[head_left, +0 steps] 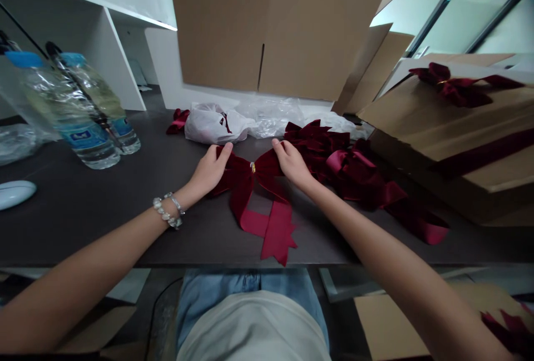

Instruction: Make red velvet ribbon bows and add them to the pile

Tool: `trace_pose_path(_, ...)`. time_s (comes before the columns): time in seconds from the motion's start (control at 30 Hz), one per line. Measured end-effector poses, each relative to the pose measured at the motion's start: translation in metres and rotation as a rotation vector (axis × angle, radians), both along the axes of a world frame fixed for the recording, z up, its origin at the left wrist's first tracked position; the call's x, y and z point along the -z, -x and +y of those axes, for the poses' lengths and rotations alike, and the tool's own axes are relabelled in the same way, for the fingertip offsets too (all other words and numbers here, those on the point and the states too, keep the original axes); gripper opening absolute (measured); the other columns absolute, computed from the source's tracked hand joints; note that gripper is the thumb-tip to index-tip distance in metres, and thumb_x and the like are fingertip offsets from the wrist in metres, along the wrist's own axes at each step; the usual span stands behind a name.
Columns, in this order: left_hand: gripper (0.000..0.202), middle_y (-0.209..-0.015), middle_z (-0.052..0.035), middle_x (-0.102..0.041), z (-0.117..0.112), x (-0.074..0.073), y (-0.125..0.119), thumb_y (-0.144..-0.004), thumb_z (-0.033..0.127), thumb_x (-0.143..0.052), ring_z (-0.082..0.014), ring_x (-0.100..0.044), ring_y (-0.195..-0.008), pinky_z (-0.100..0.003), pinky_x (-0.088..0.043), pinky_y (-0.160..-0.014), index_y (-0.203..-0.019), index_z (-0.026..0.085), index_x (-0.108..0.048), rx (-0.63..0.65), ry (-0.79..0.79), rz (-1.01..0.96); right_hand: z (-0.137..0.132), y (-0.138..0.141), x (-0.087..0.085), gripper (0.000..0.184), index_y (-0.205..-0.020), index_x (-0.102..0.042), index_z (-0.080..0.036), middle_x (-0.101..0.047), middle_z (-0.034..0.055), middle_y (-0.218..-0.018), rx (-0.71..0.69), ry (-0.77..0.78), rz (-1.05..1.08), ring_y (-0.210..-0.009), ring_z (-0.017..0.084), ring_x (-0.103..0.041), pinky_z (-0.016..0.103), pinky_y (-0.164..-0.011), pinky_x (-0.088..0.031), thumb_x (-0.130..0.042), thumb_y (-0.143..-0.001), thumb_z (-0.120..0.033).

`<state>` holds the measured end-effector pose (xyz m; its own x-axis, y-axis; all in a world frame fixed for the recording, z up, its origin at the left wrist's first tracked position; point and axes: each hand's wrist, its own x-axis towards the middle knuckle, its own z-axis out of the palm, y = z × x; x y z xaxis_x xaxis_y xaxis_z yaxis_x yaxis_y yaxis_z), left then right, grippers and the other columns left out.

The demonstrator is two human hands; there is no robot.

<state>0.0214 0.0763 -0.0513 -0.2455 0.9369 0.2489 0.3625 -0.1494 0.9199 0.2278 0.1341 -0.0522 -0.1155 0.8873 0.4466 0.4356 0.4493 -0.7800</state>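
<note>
Room: While we look down past our jeans (221, 282), a tall cardboard sheet (267, 27) stands beyond the table, and glass panels (471, 8) fill the upper right corner.

Table: A dark table (70, 222) runs across the view and bears nearly everything we see.

Right side: A brown box (454, 127) sits at the far right, with a burgundy bow (456, 85) on top of it and a velvet ribbon (479, 152) across its face.

Left side: Two water bottles (87, 113) stand together, with a white oval object (14, 194) nearer the table's edge.

Far edge: A white plastic bag (212, 124) lies against clear wrap (271, 119), with a small red bow (178, 122) beside it.

Pile: Burgundy bows (342, 166) lie heaped just right of our right hand.

Front bow: The front bow (246, 188) lies flat before us, its loops running side to side between our hands and its tails (273, 233) pointing toward us.

Hands: Our left hand (211, 171) and right hand (292, 163) sit about equally near the gold-toned knot (252, 167).

Fingers: Our left fingers (223, 152) and right fingers (278, 147) lie extended on the loops, pinching nothing.

Wrist: A beaded bracelet (167, 211) circles our left wrist.
</note>
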Motion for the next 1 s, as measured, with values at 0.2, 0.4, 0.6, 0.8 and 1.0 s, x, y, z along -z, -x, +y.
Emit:
trace_pose_path(0.2,0.033,-0.098,-0.0065,-0.071,-0.01,-0.012,-0.008,-0.09,0.044,-0.05,-0.0138,-0.066,-0.079,-0.025,-0.054,-0.07,-0.097,0.017,-0.067,0.208,0.247,-0.759,0.005,-0.01,-0.004,0.048,-0.068,-0.033,-0.021,-0.039,-0.0015,-0.065,0.096,-0.083,0.181,-0.063,0.013,-0.038,0.03,-0.061,-0.03,-0.042,-0.092,-0.062)
trace_pose_path(0.4,0.045,-0.088,-0.0039,-0.068,-0.012,-0.003,-0.019,-0.089,0.06,-0.041,-0.011,-0.059,-0.06,-0.019,-0.039,-0.042,-0.092,0.021,-0.063,0.002,0.191,-0.648,-0.003,0.002,0.001,0.05,-0.07,-0.032,-0.022,-0.039,-0.001,-0.066,0.095,-0.14,0.221,-0.064,0.014,-0.039,0.031,-0.062,-0.031,-0.038,-0.09,-0.068)
trace_pose_path(0.6,0.046,-0.074,0.0002,-0.056,0.001,0.007,-0.012,-0.085,0.066,-0.044,-0.0095,-0.05,-0.056,-0.019,-0.035,-0.045,-0.083,0.021,-0.054,-0.225,-0.053,-0.478,-0.012,0.01,0.0,0.047,-0.069,-0.034,-0.021,-0.042,0.0001,-0.068,0.067,-0.123,0.158,-0.066,0.014,-0.041,0.031,-0.064,-0.033,-0.039,-0.091,-0.062)
trace_pose_path(0.8,0.042,-0.063,0.0032,-0.039,0.011,0.004,-0.002,-0.088,0.057,-0.046,-0.0075,-0.038,-0.056,-0.019,-0.032,-0.049,-0.068,0.02,-0.041,-0.293,-0.348,-0.296,-0.008,0.011,-0.001,0.047,-0.07,-0.031,-0.021,-0.038,0.0004,-0.067,0.026,0.008,0.271,-0.065,0.014,-0.04,0.029,-0.061,-0.037,-0.042,-0.089,-0.063)
trace_pose_path(1.0,0.04,-0.061,0.0035,-0.039,0.001,-0.016,-0.007,-0.087,0.061,-0.042,-0.0081,-0.043,-0.051,-0.019,-0.031,-0.042,-0.082,0.022,-0.046,-0.214,-0.242,-0.396,-0.01,0.012,-0.015,0.045,-0.075,-0.028,-0.022,-0.034,0.0015,-0.069,0.006,0.002,0.369,-0.067,0.016,-0.044,0.029,-0.063,-0.043,-0.036,-0.09,-0.063)
